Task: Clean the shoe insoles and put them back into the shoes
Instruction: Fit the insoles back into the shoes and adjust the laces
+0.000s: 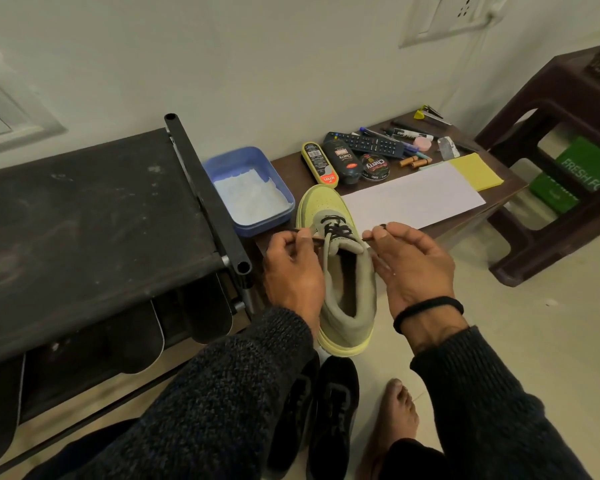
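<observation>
Both hands work the black lace [335, 233] of a grey-and-lime sneaker [340, 268]. The left hand [291, 271] pinches one lace end between thumb and forefinger, just left of the tongue; the right hand [413, 268] pinches the other end the same way, its remaining fingers loosely spread. The sneaker lies between the two sets of fingers, touching neither palm plainly. Its long axis runs away from the person, with the toe beyond the fingertips resting on the low brown table [492, 199] and the heel back between the wrists. The open collar sits just below and behind the pinching fingers, about equally near each hand. Whether an insole lies inside cannot be told; the opening is dark. Three dark insoles [136, 341] hang well off to the left of the left fingers, under the black rack [84, 220]. Judging from this, the lace is being loosened or drawn tight, outward to both sides.
</observation>
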Demonstrator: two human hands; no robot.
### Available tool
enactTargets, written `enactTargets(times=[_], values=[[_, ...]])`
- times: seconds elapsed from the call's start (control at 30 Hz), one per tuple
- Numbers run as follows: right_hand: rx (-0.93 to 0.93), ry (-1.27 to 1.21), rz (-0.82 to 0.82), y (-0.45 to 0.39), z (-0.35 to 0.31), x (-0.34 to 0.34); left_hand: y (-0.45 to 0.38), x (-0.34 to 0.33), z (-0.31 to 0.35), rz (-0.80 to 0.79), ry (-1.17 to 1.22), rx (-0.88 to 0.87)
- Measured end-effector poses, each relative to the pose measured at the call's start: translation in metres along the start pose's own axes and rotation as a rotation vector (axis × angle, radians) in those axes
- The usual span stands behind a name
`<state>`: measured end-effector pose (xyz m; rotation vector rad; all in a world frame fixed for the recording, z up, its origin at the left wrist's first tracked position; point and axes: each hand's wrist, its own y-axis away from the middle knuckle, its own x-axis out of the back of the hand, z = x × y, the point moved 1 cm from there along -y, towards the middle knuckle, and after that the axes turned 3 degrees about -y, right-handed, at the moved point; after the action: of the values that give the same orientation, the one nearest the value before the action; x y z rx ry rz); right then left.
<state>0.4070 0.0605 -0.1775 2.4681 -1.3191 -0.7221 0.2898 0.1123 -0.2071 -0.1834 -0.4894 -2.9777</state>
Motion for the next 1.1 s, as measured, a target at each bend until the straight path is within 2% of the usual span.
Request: enactTargets(times=[0.17,0.27,0.53,0.73,0.87,0.97,1.1], values=[[-0.161,-0.211,0.125,-0.011,-0.001,0.010,0.002,-0.004,-0.001,0.079,0.099,0.097],[-0.187,-0.258,0.127,-0.016,-0.002,0.015,0.001,-0.005,0.000,0.067,0.203,0.130],[-0.191,-0.300,0.124,-0.024,-0.008,0.025,-0.002,-0.001,0.003,0.034,0.275,0.210],[0.001,-0.265,0.134,-0.012,-0.022,0.023,0.002,0.000,0.016,-0.004,0.226,-0.095],[0.111,-0.161,0.141,0.002,-0.035,0.020,0.010,0.000,0.026,0.011,0.086,-0.295],[0.246,-0.093,0.105,0.015,-0.048,0.018,0.016,0.006,0.040,-0.025,0.008,-0.417],[0.405,0.001,0.043,0.032,-0.070,0.010,0.019,0.022,0.070,-0.051,0.022,-0.550]])
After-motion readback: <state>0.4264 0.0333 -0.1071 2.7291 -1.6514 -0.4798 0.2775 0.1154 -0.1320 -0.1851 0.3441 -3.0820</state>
